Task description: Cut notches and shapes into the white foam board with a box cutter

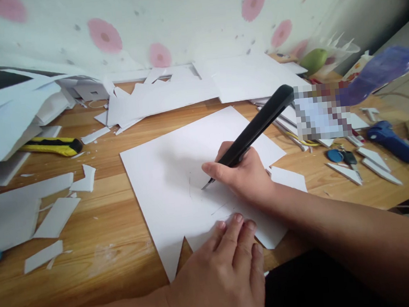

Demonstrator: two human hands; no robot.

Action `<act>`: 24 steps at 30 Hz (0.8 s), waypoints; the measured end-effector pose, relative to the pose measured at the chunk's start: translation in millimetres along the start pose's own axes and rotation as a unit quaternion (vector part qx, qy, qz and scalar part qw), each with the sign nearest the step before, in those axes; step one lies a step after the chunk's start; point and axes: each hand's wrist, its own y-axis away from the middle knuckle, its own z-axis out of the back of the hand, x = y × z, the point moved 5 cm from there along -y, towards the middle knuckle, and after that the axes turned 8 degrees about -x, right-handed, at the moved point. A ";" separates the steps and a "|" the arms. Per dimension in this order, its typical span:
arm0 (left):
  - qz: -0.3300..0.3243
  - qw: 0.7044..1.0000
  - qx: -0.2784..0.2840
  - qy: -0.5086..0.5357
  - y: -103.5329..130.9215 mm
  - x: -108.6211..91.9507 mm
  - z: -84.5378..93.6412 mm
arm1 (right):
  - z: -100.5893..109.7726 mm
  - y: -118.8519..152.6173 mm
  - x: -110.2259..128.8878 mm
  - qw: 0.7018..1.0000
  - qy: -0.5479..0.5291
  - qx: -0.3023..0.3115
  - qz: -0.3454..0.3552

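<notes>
A white board (149,178) lies on the wooden table, with a triangular notch in its near edge and a few thin lines marked on it. My right hand (244,173) is closed around a black utility knife (256,127), its handle slanting up to the right. The blade tip touches or almost touches the board beside a short curved line. Flat on the near part of the board rests my left hand (226,267), fingers stretched out and holding nothing. Part of the board's near edge is hidden under this hand.
A yellow and black utility knife (53,145) lies at the left among white offcuts (57,217). More white sheets (170,96) are stacked along the flowered wall. At the right are a blue glue gun (397,142), keys (349,157), a purple bottle (381,73) and a green fruit (314,62).
</notes>
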 end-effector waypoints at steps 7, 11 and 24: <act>-0.013 1.000 0.003 -0.003 -1.3 0.5 2.9 | 3.5 -3.4 -10.1 0.999 -0.029 -0.027 0.014; -0.012 1.000 -0.004 0.001 0.9 -0.4 1.5 | 5.0 -3.4 -11.4 0.999 -0.031 -0.028 0.023; -0.007 1.000 -0.009 -0.001 0.4 0.3 0.1 | 3.7 -2.8 -8.7 1.000 -0.008 -0.020 0.020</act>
